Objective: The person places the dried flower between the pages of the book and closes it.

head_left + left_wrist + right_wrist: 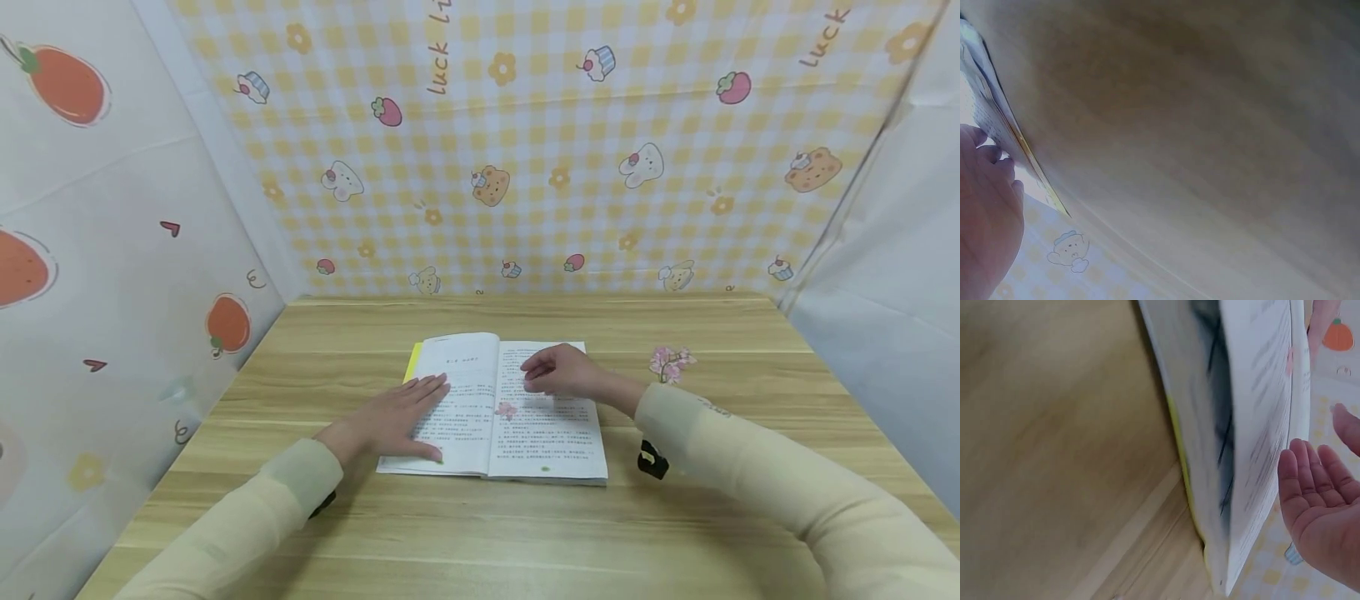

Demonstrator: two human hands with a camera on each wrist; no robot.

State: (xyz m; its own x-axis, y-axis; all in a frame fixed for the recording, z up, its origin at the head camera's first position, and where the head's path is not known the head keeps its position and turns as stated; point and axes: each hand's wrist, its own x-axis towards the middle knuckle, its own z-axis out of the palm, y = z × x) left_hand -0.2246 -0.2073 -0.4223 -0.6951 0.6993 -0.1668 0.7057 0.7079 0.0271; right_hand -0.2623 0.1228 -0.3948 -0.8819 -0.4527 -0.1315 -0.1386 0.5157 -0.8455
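Observation:
An open book (pixel 547 450) with printed pages lies on the wooden table. My left hand (pixel 401 412) rests spread on its left page, thumb near the lower edge; the left wrist view shows the same hand (pixel 988 212) at the book's side. Above the right page is my right hand (pixel 566 371), fingers loosely bent. In the right wrist view that hand (pixel 1322 494) has its thumb apart from the fingers and nothing between them. A small pink flower (pixel 506 409) lies on the right page by the gutter.
A sprig of pink blossoms (pixel 670 364) lies on the table (pixel 480 542) to the right of the book, beyond my right wrist. A black strap piece (pixel 652 460) hangs at the right sleeve. Patterned cloth (pixel 525 167) stands behind the table, with more cloth at both sides.

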